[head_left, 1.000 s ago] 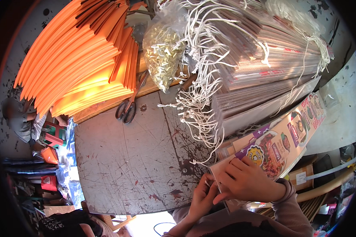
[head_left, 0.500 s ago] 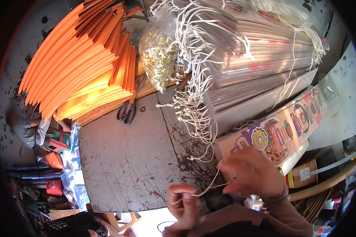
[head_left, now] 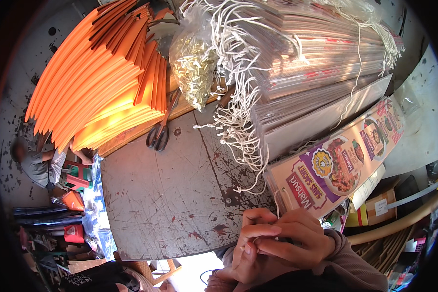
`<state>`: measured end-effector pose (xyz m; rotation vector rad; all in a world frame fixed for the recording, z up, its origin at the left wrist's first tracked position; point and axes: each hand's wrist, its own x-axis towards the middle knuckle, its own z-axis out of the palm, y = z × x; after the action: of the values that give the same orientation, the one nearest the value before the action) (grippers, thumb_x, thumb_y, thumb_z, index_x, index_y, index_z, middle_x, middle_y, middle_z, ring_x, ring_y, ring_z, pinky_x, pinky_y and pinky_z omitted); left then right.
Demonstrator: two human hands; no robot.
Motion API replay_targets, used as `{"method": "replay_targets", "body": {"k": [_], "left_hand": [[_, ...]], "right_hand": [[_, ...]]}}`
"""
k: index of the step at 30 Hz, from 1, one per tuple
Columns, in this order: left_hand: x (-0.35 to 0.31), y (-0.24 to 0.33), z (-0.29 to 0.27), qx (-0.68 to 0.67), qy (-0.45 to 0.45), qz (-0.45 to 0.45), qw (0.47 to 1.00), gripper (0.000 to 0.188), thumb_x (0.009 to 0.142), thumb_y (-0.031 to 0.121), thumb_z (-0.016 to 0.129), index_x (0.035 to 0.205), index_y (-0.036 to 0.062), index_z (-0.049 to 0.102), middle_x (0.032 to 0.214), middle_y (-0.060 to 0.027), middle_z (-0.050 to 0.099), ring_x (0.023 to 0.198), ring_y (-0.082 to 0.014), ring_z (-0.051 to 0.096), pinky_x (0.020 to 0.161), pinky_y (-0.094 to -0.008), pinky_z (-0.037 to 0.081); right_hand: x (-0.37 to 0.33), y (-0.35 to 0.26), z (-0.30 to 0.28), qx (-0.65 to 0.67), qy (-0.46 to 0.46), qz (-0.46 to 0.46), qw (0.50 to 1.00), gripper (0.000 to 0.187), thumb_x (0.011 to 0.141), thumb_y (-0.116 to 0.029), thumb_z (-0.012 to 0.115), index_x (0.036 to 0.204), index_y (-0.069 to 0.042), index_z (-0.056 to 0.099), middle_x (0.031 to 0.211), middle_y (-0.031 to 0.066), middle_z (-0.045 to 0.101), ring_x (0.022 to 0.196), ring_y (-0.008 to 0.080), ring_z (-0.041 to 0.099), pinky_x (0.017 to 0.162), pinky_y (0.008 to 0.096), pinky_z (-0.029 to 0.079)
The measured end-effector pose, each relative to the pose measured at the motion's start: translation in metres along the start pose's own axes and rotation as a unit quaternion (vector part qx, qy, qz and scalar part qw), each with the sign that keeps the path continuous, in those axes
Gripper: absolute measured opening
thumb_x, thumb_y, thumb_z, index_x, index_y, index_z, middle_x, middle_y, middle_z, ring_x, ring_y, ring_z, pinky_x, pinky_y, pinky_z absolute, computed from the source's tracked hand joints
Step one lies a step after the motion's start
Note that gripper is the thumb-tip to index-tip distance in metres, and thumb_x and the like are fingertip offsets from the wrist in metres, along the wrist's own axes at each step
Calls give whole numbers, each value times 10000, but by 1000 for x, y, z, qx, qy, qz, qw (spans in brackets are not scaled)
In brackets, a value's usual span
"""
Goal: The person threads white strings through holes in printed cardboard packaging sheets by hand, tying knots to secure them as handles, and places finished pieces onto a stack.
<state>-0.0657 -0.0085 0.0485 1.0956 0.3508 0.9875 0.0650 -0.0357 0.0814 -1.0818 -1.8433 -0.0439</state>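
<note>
My left hand [head_left: 249, 246] and my right hand [head_left: 299, 239] meet at the table's front edge, fingers bent and pinched together around a white cord [head_left: 277, 200]. The cord runs from the near left corner of a long printed card [head_left: 304, 197], colourful with food pictures, down into my fingers. Its end between the fingertips is mostly hidden. Behind the card stands a thick stack of similar plastic-covered cards [head_left: 321, 73], with many white cords [head_left: 238, 121] hanging off its left side.
A scratched grey table [head_left: 155, 204] carries black-handled scissors [head_left: 158, 137], a clear bag of small gold-coloured pieces [head_left: 193, 73] and a fanned pile of orange sheets [head_left: 97, 78]. Another person [head_left: 36, 163] is at the far left. A cardboard box [head_left: 378, 207] is at right.
My hands have come together; the right moved down and left to join the left, which rose slightly rightward. More of the printed card now shows.
</note>
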Motion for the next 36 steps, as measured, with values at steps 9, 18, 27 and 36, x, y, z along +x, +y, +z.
{"method": "replay_targets", "body": {"k": [9,18,27,36], "left_hand": [[0,-1,8,1,8,22,1000,846,809,655,114,1287,-5,342,1126,-169,349,889,-193,382,828,-305,294],[4,-6,3,-107,34,73,991,855,768,700,270,1308,42,348,1099,-148,372,840,-175,383,843,-312,281],[-2,11,-26,-128,24,-178,975,429,853,367,450,970,-41,515,889,-112,526,822,-189,498,778,-301,383],[2,25,-9,513,-67,60,854,181,792,36,555,960,2,496,874,-103,558,744,-223,553,654,-329,450]], "right_hand": [[1,-5,3,-27,30,34,999,246,612,-161,702,830,-68,637,796,20,590,673,157,564,645,290,433],[5,-2,3,-27,25,44,998,226,633,-147,698,833,-62,635,764,15,582,679,151,555,680,316,435],[-11,0,9,-23,-101,-112,988,149,768,-181,571,900,-110,567,1036,72,533,932,196,523,765,345,428],[-11,19,6,147,-15,98,984,104,792,-5,525,878,8,469,879,163,574,750,264,574,666,352,478]]}}
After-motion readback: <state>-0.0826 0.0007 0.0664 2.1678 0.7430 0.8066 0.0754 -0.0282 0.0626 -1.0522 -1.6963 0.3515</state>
